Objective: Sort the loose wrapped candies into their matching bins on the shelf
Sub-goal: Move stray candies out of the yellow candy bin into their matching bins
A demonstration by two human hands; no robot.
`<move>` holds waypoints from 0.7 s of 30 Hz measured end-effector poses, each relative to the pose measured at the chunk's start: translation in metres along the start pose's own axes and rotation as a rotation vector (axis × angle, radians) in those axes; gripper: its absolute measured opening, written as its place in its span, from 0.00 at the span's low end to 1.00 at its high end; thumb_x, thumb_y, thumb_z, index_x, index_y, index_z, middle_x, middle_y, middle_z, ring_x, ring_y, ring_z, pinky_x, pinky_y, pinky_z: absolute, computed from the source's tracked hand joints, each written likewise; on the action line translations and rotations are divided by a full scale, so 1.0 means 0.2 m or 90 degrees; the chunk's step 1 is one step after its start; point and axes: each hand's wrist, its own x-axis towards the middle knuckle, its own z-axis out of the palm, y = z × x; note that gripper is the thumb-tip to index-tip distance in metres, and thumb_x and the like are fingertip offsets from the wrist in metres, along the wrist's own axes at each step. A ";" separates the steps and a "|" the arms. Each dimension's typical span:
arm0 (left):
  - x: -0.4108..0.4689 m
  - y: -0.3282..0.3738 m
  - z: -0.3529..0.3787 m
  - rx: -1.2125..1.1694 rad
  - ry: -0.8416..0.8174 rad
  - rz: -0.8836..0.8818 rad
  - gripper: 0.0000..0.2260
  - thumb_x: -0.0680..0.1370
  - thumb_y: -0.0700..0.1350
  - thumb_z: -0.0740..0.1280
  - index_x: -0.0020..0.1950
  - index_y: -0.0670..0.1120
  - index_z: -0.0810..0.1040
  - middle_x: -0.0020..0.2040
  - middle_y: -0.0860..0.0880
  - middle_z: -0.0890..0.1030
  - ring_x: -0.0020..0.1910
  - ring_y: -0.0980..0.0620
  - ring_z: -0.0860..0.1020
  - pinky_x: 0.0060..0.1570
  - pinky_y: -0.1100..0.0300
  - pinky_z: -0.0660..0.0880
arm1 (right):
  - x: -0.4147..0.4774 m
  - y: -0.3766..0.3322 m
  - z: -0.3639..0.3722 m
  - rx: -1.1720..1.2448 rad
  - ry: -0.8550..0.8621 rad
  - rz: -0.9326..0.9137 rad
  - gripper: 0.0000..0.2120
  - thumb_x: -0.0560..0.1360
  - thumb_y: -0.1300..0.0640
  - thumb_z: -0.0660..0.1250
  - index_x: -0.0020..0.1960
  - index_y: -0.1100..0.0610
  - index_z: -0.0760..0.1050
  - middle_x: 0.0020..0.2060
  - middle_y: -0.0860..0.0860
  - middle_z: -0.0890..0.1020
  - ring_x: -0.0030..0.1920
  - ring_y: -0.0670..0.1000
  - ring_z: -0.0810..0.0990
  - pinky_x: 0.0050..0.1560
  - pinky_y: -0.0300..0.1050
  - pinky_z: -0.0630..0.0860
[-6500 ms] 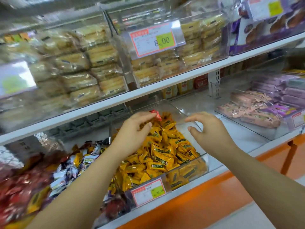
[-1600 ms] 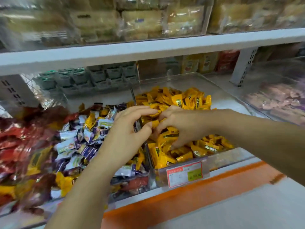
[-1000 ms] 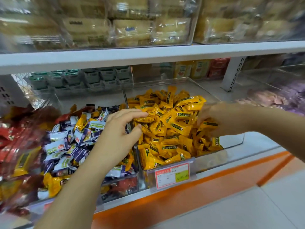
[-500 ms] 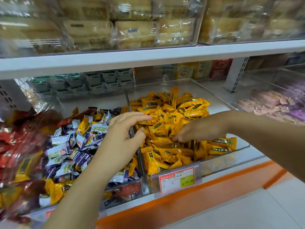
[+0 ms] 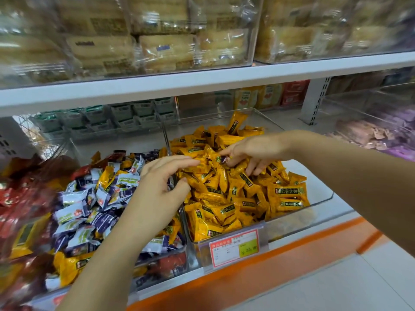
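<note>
Right hand [image 5: 253,151]: I am pinching a dark-wrapped candy [image 5: 224,159] among the yellow candies [image 5: 226,198].
Left hand [image 5: 161,187]: hovering slack, empty.
Risk: slick wrapper slipping (stray sinking under).

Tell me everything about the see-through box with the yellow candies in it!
The clear bin looks like hard see-through plastic, open on top, sitting on the lower shelf. Heaped in it are yellow candies with dark labels; its right front corner is bare. A red-and-white price tag with a yellow patch sits on its front wall. The right hand reaches into the pile and pinches a dark-wrapped candy. The left hand hovers over its left wall, fingers loosely bent.
</note>
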 end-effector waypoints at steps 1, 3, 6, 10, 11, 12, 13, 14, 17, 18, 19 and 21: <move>0.01 0.00 0.01 0.012 0.007 -0.005 0.16 0.71 0.49 0.59 0.53 0.67 0.74 0.58 0.70 0.72 0.68 0.56 0.65 0.70 0.53 0.61 | 0.00 0.00 0.00 -0.004 -0.009 0.005 0.21 0.82 0.50 0.51 0.74 0.48 0.61 0.67 0.48 0.72 0.56 0.55 0.79 0.61 0.53 0.75; 0.01 -0.01 0.01 0.020 0.007 -0.009 0.16 0.71 0.50 0.59 0.53 0.68 0.74 0.58 0.71 0.71 0.68 0.57 0.65 0.69 0.57 0.60 | -0.01 0.00 -0.02 -0.009 0.008 0.003 0.21 0.81 0.50 0.52 0.74 0.45 0.60 0.69 0.47 0.71 0.55 0.55 0.79 0.60 0.53 0.76; 0.01 -0.03 0.00 0.035 0.004 -0.012 0.15 0.71 0.50 0.59 0.52 0.68 0.74 0.58 0.71 0.71 0.68 0.57 0.64 0.68 0.58 0.58 | -0.04 0.02 -0.05 0.006 0.044 0.014 0.21 0.81 0.48 0.54 0.73 0.46 0.62 0.71 0.47 0.68 0.54 0.55 0.80 0.58 0.52 0.77; 0.01 -0.03 0.00 0.038 0.001 -0.013 0.15 0.71 0.50 0.58 0.52 0.68 0.74 0.57 0.72 0.71 0.68 0.57 0.64 0.68 0.59 0.58 | -0.07 0.06 -0.07 -0.011 0.061 0.040 0.20 0.81 0.51 0.54 0.73 0.47 0.63 0.72 0.50 0.66 0.48 0.52 0.82 0.50 0.46 0.79; 0.01 -0.03 0.00 0.036 0.002 -0.016 0.15 0.71 0.50 0.58 0.52 0.68 0.74 0.57 0.72 0.71 0.68 0.57 0.64 0.68 0.59 0.58 | -0.07 0.06 -0.06 -0.029 0.069 0.037 0.19 0.82 0.53 0.54 0.72 0.47 0.63 0.72 0.51 0.66 0.46 0.51 0.83 0.47 0.44 0.79; 0.01 -0.03 0.00 0.034 0.003 -0.017 0.15 0.71 0.50 0.58 0.52 0.68 0.74 0.57 0.72 0.71 0.68 0.57 0.64 0.68 0.59 0.58 | -0.07 0.06 -0.05 -0.055 0.076 0.027 0.19 0.82 0.54 0.54 0.72 0.46 0.64 0.72 0.51 0.66 0.45 0.50 0.83 0.45 0.43 0.79; 0.01 -0.03 0.01 0.035 0.003 -0.016 0.15 0.71 0.50 0.58 0.52 0.68 0.74 0.57 0.72 0.71 0.68 0.58 0.64 0.67 0.59 0.58 | -0.06 0.06 -0.04 -0.087 0.083 0.011 0.19 0.82 0.55 0.54 0.72 0.47 0.64 0.71 0.52 0.67 0.43 0.50 0.83 0.44 0.43 0.79; 0.01 -0.02 0.01 0.033 0.006 -0.016 0.15 0.71 0.50 0.59 0.52 0.68 0.74 0.57 0.71 0.71 0.68 0.58 0.64 0.67 0.59 0.58 | -0.06 0.06 -0.02 -0.119 0.088 -0.010 0.19 0.82 0.56 0.55 0.72 0.48 0.64 0.69 0.52 0.69 0.42 0.50 0.83 0.44 0.42 0.79; 0.01 -0.02 0.00 0.026 0.008 -0.024 0.16 0.77 0.44 0.62 0.52 0.67 0.74 0.57 0.71 0.71 0.68 0.57 0.64 0.67 0.59 0.58 | -0.02 0.04 0.03 -0.199 0.127 -0.074 0.19 0.79 0.56 0.61 0.70 0.52 0.68 0.61 0.52 0.78 0.36 0.47 0.82 0.39 0.34 0.76; 0.01 -0.02 0.00 0.031 0.008 -0.023 0.18 0.77 0.41 0.63 0.52 0.67 0.74 0.57 0.71 0.70 0.68 0.58 0.63 0.67 0.60 0.57 | 0.00 0.03 0.05 -0.218 0.149 -0.084 0.19 0.78 0.55 0.64 0.68 0.53 0.70 0.59 0.50 0.78 0.34 0.46 0.81 0.37 0.34 0.76; 0.01 -0.02 0.00 0.036 0.005 -0.026 0.19 0.77 0.40 0.63 0.52 0.67 0.73 0.57 0.71 0.70 0.67 0.58 0.63 0.67 0.60 0.57 | 0.02 0.02 0.07 -0.235 0.177 -0.088 0.18 0.76 0.54 0.67 0.65 0.53 0.72 0.56 0.49 0.78 0.33 0.45 0.80 0.36 0.35 0.76; 0.01 -0.01 0.00 0.043 0.000 -0.024 0.18 0.77 0.41 0.63 0.52 0.67 0.73 0.57 0.71 0.70 0.66 0.60 0.63 0.65 0.64 0.56 | 0.06 0.01 0.10 -0.277 0.247 -0.091 0.13 0.73 0.55 0.70 0.57 0.53 0.75 0.49 0.48 0.77 0.37 0.46 0.78 0.35 0.38 0.74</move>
